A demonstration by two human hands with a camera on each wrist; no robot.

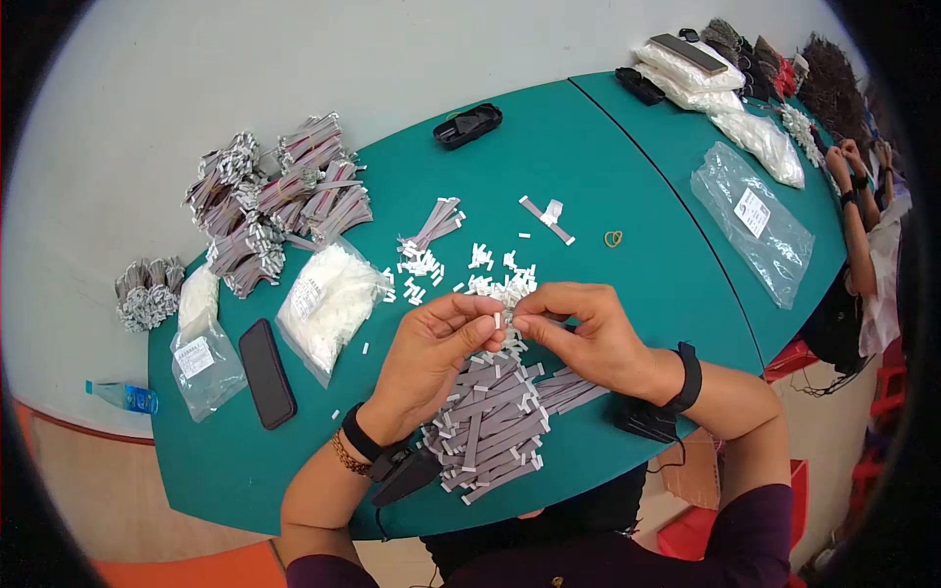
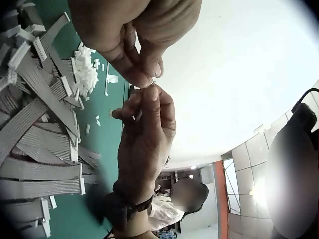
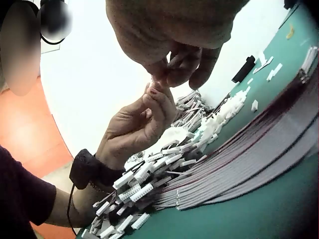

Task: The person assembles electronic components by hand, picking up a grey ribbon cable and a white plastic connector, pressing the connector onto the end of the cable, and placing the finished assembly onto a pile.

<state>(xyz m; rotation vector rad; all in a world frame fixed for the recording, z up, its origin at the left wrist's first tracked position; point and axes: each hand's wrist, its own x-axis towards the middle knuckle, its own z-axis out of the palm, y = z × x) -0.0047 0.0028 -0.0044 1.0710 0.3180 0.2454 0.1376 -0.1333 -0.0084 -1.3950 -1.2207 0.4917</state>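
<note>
Both hands meet just above the pile of grey ribbon cables (image 1: 495, 416) that lies on the green desk (image 1: 588, 167), at its near edge. The left hand (image 1: 431, 358) has its fingers curled, thumb and forefinger pinching a small white connector (image 1: 499, 319). The right hand (image 1: 588, 338) pinches the same piece from the other side, its fingertips touching those of the left hand. In the left wrist view the pinched piece (image 2: 149, 84) shows only as a pale sliver between the fingertips.

Just beyond the cable pile, a heap of loose white connectors (image 1: 500, 284) is scattered on the desk. Left of the pile lie a black phone (image 1: 267, 372) and two clear bags of white parts (image 1: 328, 304). Further left and back from the pile are bundles of tied grey cables (image 1: 279, 201). Right of the pile and further back sit a yellow rubber band (image 1: 614, 238) and a flat clear bag with a label (image 1: 753, 220). A black case (image 1: 469, 124) rests at the far edge of the desk, well apart from the pile.
</note>
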